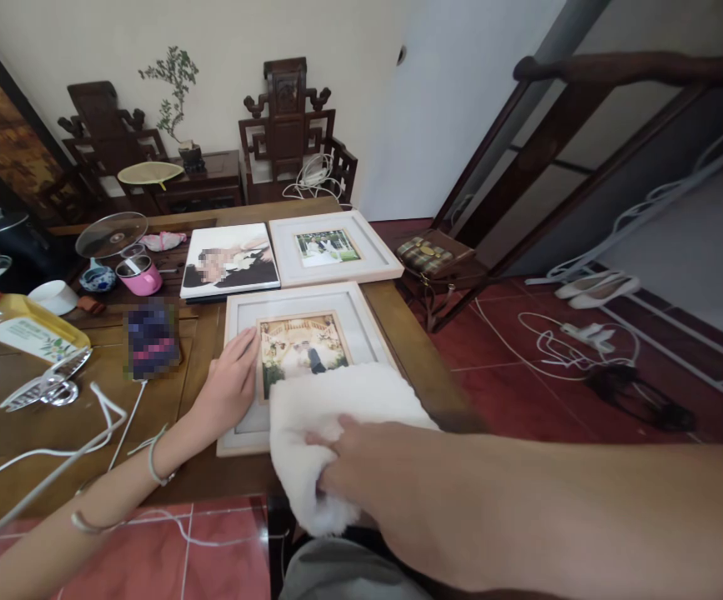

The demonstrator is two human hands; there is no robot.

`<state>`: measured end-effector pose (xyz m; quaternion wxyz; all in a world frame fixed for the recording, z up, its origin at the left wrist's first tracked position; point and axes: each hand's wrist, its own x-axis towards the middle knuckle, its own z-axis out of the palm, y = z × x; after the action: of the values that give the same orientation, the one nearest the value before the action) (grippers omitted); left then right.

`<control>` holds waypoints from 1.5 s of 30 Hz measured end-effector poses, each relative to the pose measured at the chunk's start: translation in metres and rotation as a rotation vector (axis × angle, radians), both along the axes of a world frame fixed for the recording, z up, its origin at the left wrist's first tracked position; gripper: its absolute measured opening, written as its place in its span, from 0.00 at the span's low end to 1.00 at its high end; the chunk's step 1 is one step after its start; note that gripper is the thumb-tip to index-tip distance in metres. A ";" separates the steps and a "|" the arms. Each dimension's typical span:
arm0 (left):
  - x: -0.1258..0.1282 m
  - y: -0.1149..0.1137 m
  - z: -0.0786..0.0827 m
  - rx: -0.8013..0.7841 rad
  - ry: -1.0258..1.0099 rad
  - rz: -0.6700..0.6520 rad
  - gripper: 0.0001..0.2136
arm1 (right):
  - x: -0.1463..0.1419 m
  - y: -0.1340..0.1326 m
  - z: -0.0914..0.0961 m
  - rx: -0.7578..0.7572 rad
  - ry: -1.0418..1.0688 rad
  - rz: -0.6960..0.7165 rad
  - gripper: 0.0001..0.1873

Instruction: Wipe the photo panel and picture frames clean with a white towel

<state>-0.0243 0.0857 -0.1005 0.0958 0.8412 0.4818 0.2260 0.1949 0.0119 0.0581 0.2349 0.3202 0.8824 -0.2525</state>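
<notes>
A light-wood picture frame [374, 312] lies face up at the table's near edge, with a wedding photo [302, 342] inside a pale mat. My left hand [233, 379] rests flat along its left side, fingers stretched toward the photo. A fluffy white cloth [361, 392] covers the frame's lower right part and hangs over the table edge. My right hand [352, 458] grips that cloth, pressing its fingers into the folds; some fingertips are hidden. Behind this frame lie a second framed photo [379, 250] and a photo album or photo panel [229, 260].
On the wooden table [192, 417] at left are a pink mug [140, 275], a bottle of yellow liquid [36, 325], a silver hair claw [52, 383], a blurred dark item [150, 340] and white cables. A chair [504, 208] bearing a plaid bag [433, 252] stands right.
</notes>
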 end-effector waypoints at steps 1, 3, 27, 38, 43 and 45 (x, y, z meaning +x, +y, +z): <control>0.000 -0.001 0.000 0.000 0.008 -0.003 0.23 | -0.002 0.002 -0.002 -0.006 -0.037 0.005 0.13; 0.000 -0.002 0.002 -0.006 0.025 -0.005 0.23 | -0.004 0.010 -0.010 0.029 -0.060 -0.028 0.18; -0.005 -0.001 0.002 -0.018 -0.005 0.000 0.23 | -0.022 0.009 -0.001 -0.003 -0.057 0.136 0.12; -0.007 -0.002 0.004 -0.006 0.024 -0.015 0.24 | -0.012 0.068 -0.049 0.448 -0.021 -0.096 0.31; -0.007 0.000 0.005 -0.003 0.028 -0.029 0.23 | -0.011 0.117 -0.062 0.649 -0.098 -0.116 0.33; -0.006 0.000 0.004 -0.001 0.023 -0.028 0.23 | -0.013 0.123 -0.060 0.653 -0.108 -0.091 0.31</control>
<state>-0.0301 0.0856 -0.0960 0.0935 0.8505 0.4709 0.2146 0.1817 0.1352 -0.0021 0.1549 0.4304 0.8878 0.0506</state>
